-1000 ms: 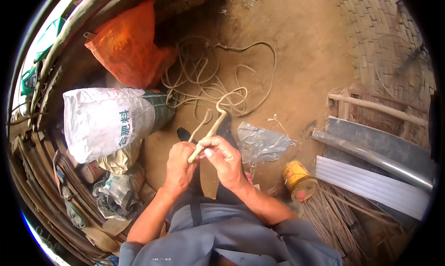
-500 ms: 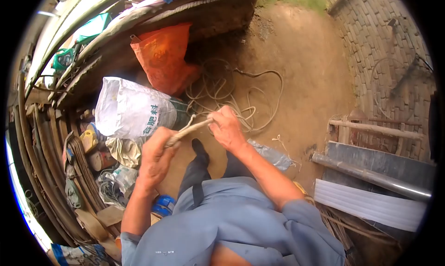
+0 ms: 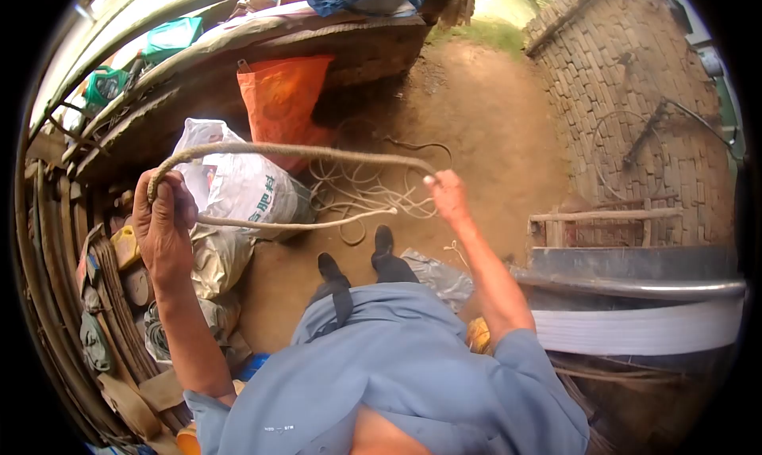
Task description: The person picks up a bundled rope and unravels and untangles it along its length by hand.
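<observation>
Spanning long tan fibre rope (image 3: pixel 302 150) in front of bulging white woven sack (image 3: pixel 244 184); gripping with left hand (image 3: pixel 164 231) left of sack, right hand (image 3: pixel 450 197) right of it; next, probably calling for firm hold.

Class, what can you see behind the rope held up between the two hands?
Behind the rope, parts of the orange bag and the white sack show. The strips it crosses are covered and cannot be seen.

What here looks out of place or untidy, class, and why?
Loose rope loops cross untidily on the dirt floor, and grey plastic lies crumpled right of the shoes, like litter. Nothing looks clearly spilled.
</observation>
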### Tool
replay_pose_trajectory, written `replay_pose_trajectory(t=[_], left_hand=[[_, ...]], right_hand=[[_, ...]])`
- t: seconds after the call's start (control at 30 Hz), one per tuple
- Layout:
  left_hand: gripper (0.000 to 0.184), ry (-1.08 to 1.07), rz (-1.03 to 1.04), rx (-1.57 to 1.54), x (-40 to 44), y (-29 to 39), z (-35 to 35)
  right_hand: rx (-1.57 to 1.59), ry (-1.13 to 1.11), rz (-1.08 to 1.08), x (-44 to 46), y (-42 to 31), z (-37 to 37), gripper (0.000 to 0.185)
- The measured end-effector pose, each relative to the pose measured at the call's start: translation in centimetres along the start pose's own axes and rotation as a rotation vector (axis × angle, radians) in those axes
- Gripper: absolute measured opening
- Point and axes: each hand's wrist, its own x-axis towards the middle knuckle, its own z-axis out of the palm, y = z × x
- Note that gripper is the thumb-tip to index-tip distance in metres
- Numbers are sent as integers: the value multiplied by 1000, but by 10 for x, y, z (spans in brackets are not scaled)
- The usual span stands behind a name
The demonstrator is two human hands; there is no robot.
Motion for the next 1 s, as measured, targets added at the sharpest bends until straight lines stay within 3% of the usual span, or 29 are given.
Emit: replay_pose_trajectory(t=[0.17, 0.23, 0.3, 0.37, 0.43, 0.5, 0.53, 0.57, 0.63, 0.83, 0.87, 1.0], left_hand=[[25, 55, -39, -53, 10, -3, -28], [24, 112, 49, -29, 14, 0, -24], [25, 116, 76, -45, 11, 1, -27], [25, 260, 68, 41, 6, -8, -32], [26, 247, 100, 180, -1, -12, -34], [27, 260, -33, 266, -7, -3, -26], [27, 254, -33, 271, -4, -6, -27], [28, 228, -52, 288, -1, -9, -30], [29, 217, -82, 314, -4, -14, -27], [32, 164, -140, 535, -1, -35, -1], [35, 136, -77, 506, -2, -39, 9], [34, 49, -66, 508, -2, -57, 19]], right_hand=[[-172, 287, -73, 33, -96, -141, 34], [-32, 330, 3, 39, -131, -189, 31], [171, 419, -102, 36, -199, -223, 33], [225, 452, -175, 38, -233, -240, 35], [284, 489, -239, 49, -227, -239, 37], [43, 338, -311, 62, -196, -222, 34], [-9, 232, -125, 60, -188, -222, 28], [-8, 231, -129, 58, -183, -224, 28], [214, 220, -94, 52, -173, -227, 26], [406, 194, 47, 40, -186, -258, 24], [448, 195, 104, 35, -191, -263, 23], [369, 228, -58, 24, -205, -263, 19]])
